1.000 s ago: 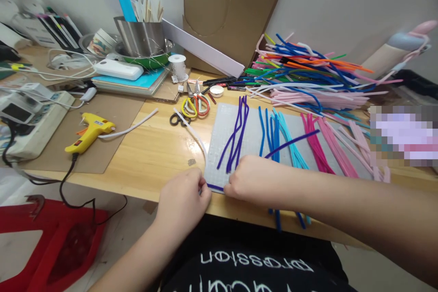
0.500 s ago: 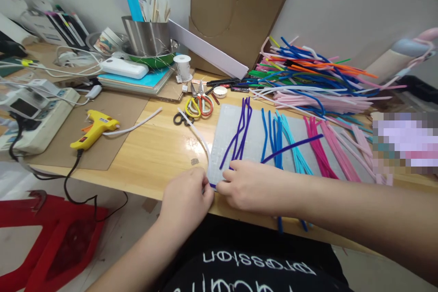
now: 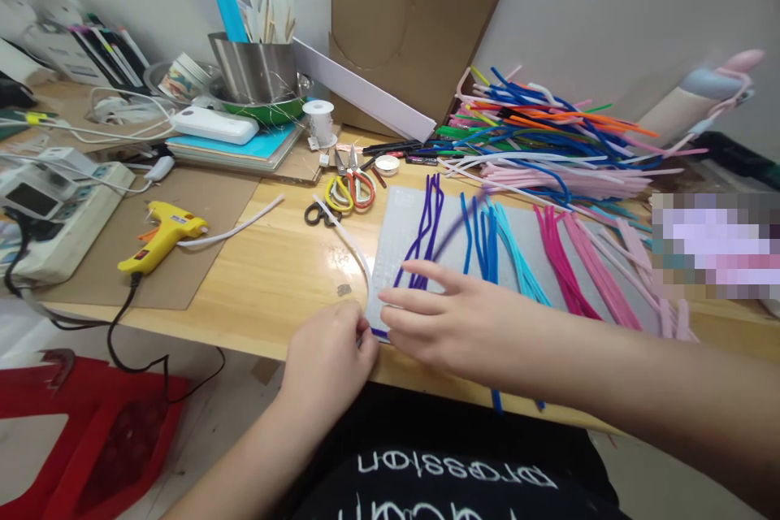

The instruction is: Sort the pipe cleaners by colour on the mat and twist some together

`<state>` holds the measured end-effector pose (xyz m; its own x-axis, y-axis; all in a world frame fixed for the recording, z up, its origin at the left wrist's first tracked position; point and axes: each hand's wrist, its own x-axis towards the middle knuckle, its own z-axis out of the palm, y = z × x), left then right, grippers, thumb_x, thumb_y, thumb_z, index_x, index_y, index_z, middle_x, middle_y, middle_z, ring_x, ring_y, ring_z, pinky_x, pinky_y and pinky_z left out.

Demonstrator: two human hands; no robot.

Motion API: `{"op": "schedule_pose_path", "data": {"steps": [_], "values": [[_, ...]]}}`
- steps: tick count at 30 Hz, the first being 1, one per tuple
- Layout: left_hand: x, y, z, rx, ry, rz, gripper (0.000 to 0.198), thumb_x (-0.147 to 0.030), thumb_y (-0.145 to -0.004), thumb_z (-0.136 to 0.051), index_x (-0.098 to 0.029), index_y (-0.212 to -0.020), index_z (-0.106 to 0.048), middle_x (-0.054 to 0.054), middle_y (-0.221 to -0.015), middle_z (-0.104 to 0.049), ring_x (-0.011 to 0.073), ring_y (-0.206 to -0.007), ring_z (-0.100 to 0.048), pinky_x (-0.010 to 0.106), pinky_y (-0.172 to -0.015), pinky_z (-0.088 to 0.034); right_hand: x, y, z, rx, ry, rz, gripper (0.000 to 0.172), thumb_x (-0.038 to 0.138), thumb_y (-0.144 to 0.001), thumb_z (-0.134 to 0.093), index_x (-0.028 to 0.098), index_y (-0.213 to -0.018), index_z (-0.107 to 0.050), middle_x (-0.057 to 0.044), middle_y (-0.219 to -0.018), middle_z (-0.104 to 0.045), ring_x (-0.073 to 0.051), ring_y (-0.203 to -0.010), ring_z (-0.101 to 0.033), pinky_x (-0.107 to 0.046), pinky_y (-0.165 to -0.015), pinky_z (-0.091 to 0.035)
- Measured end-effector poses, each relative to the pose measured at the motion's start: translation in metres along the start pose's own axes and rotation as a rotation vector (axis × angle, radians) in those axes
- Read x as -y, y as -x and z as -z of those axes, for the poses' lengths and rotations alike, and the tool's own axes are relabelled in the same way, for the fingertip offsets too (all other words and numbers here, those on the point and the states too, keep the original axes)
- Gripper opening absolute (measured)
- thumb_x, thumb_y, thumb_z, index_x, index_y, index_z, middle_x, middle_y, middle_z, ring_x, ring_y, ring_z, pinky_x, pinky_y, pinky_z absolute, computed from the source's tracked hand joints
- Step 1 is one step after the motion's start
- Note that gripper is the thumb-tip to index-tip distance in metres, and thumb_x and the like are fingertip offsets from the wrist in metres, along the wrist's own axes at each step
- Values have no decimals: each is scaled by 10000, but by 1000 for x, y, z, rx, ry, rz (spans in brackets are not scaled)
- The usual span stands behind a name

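Observation:
My left hand (image 3: 334, 349) is closed in a pinch at the front edge of the grey cutting mat (image 3: 399, 215). A short piece of purple pipe cleaner (image 3: 379, 333) shows at its fingertips. A white pipe cleaner (image 3: 344, 234) runs up and away from the same spot. Close beside it, my right hand (image 3: 442, 317) has its fingers stretched and apart, its thumb hidden. From behind that hand a purple stem, blurred, slants up to the right; whether the hand touches it is hidden. Several purple pipe cleaners (image 3: 431, 215) lie on the mat just beyond.
Blue (image 3: 489, 240), light blue, magenta (image 3: 557, 260) and pink stems lie in rows on the mat. A mixed pile (image 3: 548, 130) is behind. Scissors (image 3: 350, 188) lie mid-table; a yellow glue gun (image 3: 164, 236) and power strip (image 3: 91, 219) are left. A red stool (image 3: 140, 439) stands below.
My right hand's fingers have opened out from a pinch. The purple stem's free end has swung up and to the left. My left hand keeps its pinch; the view has shifted slightly.

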<state>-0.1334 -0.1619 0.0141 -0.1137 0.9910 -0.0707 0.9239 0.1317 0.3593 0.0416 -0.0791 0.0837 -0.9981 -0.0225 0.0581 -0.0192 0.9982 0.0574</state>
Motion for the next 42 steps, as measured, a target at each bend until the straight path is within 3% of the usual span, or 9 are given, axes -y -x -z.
{"op": "schedule_pose_path", "data": {"steps": [2, 5, 7, 10, 13, 19, 24, 36, 42], "values": [[0, 0, 0, 10, 6, 9, 117, -254, -775, -462, -215, -666, -482, 10, -675, -610, 173, -620, -547, 273, -518, -299, 11, 23, 6, -143, 32, -41, 289, 82, -869, -436, 267, -1003, -613, 10, -1190, -592, -175, -1218, -427, -448, -1082, -226], [0, -1, 0, 12, 6, 19, 104, -245, -762, -466, -217, -662, -475, 6, -681, -612, 167, -610, -541, 274, -513, -289, 36, 51, -8, -479, 24, -294, 215, 91, -816, -561, 254, -947, -611, -17, -913, -662, -181, -988, -555, -385, -927, -407], [0, -1, -1, 4, -2, 16, 105, -240, -762, -463, -216, -660, -471, 5, -673, -610, 164, -607, -538, 275, -516, -288, 50, 58, -29, -480, -147, -495, 242, 90, -824, -528, 228, -1015, -583, -61, -928, -643, -202, -921, -568, -387, -812, -464], [0, -1, -1, 3, -13, 20, 108, -242, -767, -459, -216, -663, -473, 6, -673, -612, 166, -614, -541, 275, -521, -292, 58, 49, -57, -373, -455, -777, 196, 123, -874, -452, 201, -1017, -561, -75, -972, -614, -182, -895, -569, -343, -757, -485], [-1, -1, -1, 9, -27, 26, 116, -246, -767, -460, -215, -656, -465, 8, -679, -615, 166, -608, -539, 275, -520, -292, 54, 35, -67, -298, -638, -904, 129, 169, -897, -437, 192, -902, -564, -44, -886, -598, -157, -838, -558, -314, -742, -475], [-3, -3, 0, 26, -32, 42, 120, -264, -773, -456, -215, -665, -476, 11, -677, -615, 173, -618, -550, 277, -532, -310, 47, 20, -65, -253, -552, -888, 115, 175, -872, -476, 179, -845, -588, -33, -829, -587, -160, -811, -534, -306, -726, -438], [-3, -4, 1, 55, 13, 58, 82, -259, -738, -487, -215, -669, -491, 17, -682, -615, 178, -633, -553, 277, -544, -333, 46, 15, -74, -298, -443, -850, 192, 157, -893, -428, 155, -819, -605, -51, -817, -593, -165, -799, -524, -312, -723, -423], [-2, -3, 0, 42, -24, 33, 125, -267, -780, -464, -220, -665, -485, 12, -673, -619, 177, -626, -558, 277, -526, -324, 47, 18, -73, -298, -537, -871, 163, 177, -884, -441, 159, -826, -592, -56, -842, -571, -168, -819, -515, -316, -735, -435], [3, 1, 2, 76, 65, -50, 105, -262, -830, -441, -213, -768, -511, 14, -723, -598, 181, -684, -560, 305, -599, -402, 45, 16, -73, -265, -510, -870, 153, 159, -875, -445, 151, -821, -588, -57, -846, -567, -172, -823, -510, -314, -733, -429]]}}
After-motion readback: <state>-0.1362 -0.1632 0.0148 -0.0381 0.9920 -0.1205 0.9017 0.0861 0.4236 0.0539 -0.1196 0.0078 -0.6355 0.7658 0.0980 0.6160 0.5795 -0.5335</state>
